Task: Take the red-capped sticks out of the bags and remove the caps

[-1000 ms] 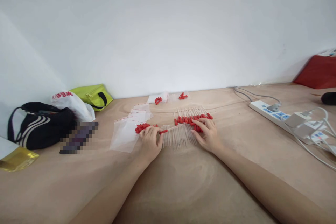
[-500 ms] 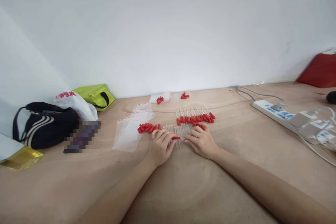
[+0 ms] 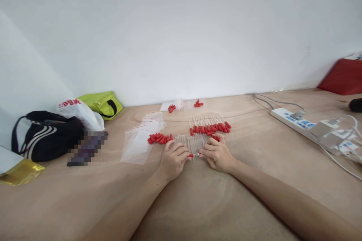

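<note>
My left hand (image 3: 174, 159) pinches a small red rubber bulb (image 3: 190, 155), its tip showing past the fingers. Facing it, my right hand (image 3: 217, 153) is closed on a thin clear dropper tube (image 3: 195, 154), whose end meets the bulb; how far it sits inside I cannot tell. Beneath and behind both hands lie rows of bare clear tubes (image 3: 196, 142). Loose red bulbs (image 3: 160, 138) are heaped left of them. Farther back, a row of droppers (image 3: 210, 128) lies with red bulbs toward me.
Flat clear zip bags (image 3: 135, 145) lie on the left, and two bags holding red bulbs (image 3: 172, 108) rest near the wall. A white power strip (image 3: 291, 120) with chargers and cables stands right. A black bag (image 3: 53, 139) and a lime-green bag (image 3: 98, 101) sit far left.
Both hands have shifted slightly toward me. Less of the red bulb shows between them, and the bulb and tube have come down lower in view.
</note>
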Demonstrator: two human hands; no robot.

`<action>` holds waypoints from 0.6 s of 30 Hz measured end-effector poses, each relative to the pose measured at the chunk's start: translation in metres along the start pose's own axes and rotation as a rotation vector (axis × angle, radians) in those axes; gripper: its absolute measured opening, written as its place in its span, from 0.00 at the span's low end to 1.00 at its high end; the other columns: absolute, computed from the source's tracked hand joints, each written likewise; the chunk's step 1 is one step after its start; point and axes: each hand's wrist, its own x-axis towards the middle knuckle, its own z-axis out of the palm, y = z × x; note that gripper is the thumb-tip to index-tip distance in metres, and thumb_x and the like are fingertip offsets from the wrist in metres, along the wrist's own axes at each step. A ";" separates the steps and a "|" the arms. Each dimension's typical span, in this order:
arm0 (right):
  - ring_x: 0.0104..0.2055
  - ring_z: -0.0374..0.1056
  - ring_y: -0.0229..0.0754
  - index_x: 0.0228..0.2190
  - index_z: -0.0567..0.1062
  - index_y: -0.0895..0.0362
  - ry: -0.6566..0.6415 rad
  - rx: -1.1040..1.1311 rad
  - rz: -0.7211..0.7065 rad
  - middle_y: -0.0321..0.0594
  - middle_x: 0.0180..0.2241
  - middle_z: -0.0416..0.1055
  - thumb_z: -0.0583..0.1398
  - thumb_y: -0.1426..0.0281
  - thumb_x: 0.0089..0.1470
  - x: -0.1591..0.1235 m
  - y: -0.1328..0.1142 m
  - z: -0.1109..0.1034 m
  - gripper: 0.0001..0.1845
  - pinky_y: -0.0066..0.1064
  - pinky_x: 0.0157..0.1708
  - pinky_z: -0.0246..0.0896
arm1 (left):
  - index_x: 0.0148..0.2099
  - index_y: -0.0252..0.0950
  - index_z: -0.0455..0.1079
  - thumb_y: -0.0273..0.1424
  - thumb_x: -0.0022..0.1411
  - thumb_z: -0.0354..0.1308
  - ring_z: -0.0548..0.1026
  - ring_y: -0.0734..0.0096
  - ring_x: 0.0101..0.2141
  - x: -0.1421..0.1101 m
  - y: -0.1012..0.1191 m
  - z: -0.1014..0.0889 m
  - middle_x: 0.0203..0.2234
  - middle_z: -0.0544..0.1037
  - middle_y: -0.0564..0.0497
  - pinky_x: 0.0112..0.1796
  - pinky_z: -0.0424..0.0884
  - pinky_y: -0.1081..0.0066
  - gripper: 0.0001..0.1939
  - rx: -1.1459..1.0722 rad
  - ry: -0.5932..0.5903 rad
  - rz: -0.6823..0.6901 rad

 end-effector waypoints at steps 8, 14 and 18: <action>0.30 0.55 0.36 0.25 0.72 0.54 0.005 0.010 0.000 0.32 0.18 0.66 0.52 0.68 0.55 -0.001 -0.001 -0.001 0.11 0.39 0.44 0.38 | 0.29 0.38 0.68 0.31 0.62 0.48 0.71 0.73 0.34 0.000 0.002 -0.002 0.26 0.76 0.56 0.46 0.54 0.63 0.11 -0.031 -0.002 0.011; 0.30 0.56 0.36 0.25 0.72 0.54 0.013 0.010 0.015 0.32 0.18 0.66 0.52 0.68 0.55 -0.005 0.004 -0.005 0.12 0.39 0.45 0.39 | 0.29 0.37 0.67 0.29 0.61 0.48 0.70 0.72 0.33 -0.004 -0.007 -0.006 0.26 0.76 0.55 0.44 0.57 0.63 0.10 -0.048 -0.010 0.000; 0.30 0.57 0.36 0.25 0.73 0.54 0.039 -0.037 0.134 0.33 0.19 0.67 0.52 0.67 0.55 -0.015 0.020 -0.013 0.13 0.39 0.46 0.38 | 0.31 0.36 0.67 0.27 0.60 0.49 0.69 0.71 0.33 -0.017 -0.025 -0.017 0.27 0.74 0.53 0.39 0.62 0.65 0.07 0.013 0.035 -0.072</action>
